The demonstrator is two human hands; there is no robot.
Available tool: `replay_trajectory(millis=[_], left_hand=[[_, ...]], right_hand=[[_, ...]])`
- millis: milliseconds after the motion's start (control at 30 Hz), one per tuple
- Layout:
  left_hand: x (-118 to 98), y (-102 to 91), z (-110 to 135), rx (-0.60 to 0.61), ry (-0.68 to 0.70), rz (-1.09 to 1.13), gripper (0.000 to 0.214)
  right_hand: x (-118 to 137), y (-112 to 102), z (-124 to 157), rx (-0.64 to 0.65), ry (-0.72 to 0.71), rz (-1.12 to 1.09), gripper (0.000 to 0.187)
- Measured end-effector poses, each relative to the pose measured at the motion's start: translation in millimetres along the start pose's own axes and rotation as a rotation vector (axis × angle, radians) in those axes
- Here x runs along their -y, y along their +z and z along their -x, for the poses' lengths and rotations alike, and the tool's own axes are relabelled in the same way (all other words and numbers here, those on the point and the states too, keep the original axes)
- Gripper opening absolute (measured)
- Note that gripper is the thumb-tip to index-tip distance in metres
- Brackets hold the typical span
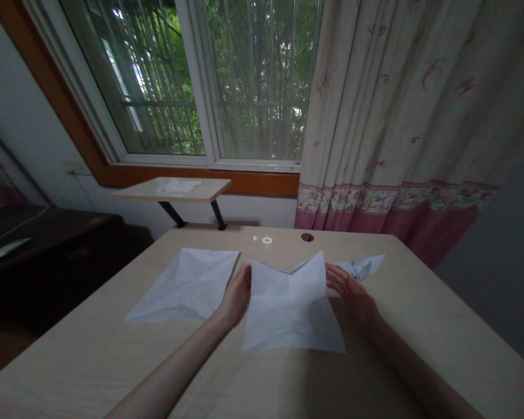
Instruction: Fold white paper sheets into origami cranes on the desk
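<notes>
A creased white sheet of paper (293, 308) stands between my hands over the desk, its top edge dipping in the middle and its lower edge flaring out. At its left edge, my left hand (236, 298) is closed, with the fingers partly hidden. My right hand (353, 294) is at the opposite edge, its fingertips against the paper near the raised top right corner. Flat on the desk to the left lies a second creased white sheet (192, 285). Just beyond my right hand is a folded white paper piece (364, 266) with pointed ends.
The pale wooden desk (113, 361) has a round cable hole (307, 237) near its back edge. A small raised shelf (144, 189) at back left carries a white paper (179, 185). Behind are a barred window and a curtain (402, 116); a dark table (48, 233) stands left.
</notes>
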State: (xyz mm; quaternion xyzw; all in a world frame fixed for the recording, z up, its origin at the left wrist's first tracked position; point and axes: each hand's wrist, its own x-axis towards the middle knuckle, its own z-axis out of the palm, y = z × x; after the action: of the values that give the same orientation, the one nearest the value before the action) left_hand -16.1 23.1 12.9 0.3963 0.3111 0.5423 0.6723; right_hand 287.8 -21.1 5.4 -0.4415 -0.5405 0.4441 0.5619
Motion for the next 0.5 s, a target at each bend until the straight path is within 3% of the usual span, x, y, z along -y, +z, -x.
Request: replay_trajectory(millis=[167,333,500], left_hand=[[-9.4,7.1,10.8,0.122,0.007,0.079,0.056],[-11.1,10.9,16.9,0.201,-0.001,0.109,0.061],[-9.6,12.8,21.0,0.247,0.038,0.077,0.058]], right_hand=[[15.1,5.9,4.3,0.036,0.024,-0.026,0.081],[14.3,4.3,2.7,0.017,0.013,-0.086,0.08],[2.6,9.7,8.3,0.047,0.007,0.186,0.07]])
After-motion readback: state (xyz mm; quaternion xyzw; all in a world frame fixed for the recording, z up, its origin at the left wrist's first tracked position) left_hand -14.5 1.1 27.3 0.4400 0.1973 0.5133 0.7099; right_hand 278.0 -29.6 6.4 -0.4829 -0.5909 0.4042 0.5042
